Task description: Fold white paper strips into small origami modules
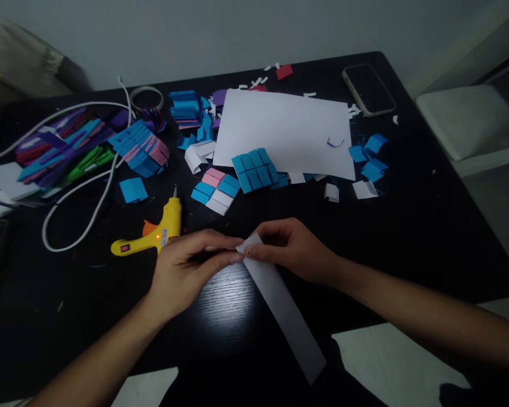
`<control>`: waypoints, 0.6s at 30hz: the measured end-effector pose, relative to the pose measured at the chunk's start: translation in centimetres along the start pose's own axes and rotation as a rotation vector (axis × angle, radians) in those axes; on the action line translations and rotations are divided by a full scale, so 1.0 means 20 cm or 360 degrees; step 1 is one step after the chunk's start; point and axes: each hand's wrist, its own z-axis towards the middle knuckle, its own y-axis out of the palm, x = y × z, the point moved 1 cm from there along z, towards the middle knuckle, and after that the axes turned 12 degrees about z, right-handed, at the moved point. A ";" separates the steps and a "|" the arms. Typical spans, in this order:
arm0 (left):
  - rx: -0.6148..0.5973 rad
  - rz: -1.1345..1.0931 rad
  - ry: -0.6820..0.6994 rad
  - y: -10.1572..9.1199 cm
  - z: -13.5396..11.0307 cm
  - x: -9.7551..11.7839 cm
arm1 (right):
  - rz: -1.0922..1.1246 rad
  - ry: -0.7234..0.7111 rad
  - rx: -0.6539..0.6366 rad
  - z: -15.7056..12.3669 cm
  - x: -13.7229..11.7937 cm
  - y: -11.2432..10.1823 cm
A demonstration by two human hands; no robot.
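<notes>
A long white paper strip (282,302) slants down toward the table's front edge, its upper end folded over. My right hand (294,249) pinches that end between thumb and fingers. From the other side, my left hand (186,265) pinches the strip's corner with its thumb and fingertips. A yellow hot glue gun (169,220) with a lit orange light lies just beyond my left hand, nozzle pointing away. Past my hands lie a block of blue folded paper pieces (254,169) and a pink, blue and white block (216,191).
A large white sheet (280,124) lies at the back, with paper scraps around it. A phone (369,89) rests at the back right. On the left, a white cable (102,200) loops near coloured strips (63,144) and a blue-pink stack (139,148). Loose blue pieces (373,169) sit at right.
</notes>
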 end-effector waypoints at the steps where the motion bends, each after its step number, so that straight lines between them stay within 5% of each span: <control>1: -0.0001 0.0012 0.0014 0.00 0.00 0.00 | -0.0007 0.0003 -0.0001 0.00 0.00 0.00; 18: -0.0016 0.0036 0.0067 -0.01 0.01 0.00 | -0.0009 0.0014 -0.0005 -0.01 -0.01 0.00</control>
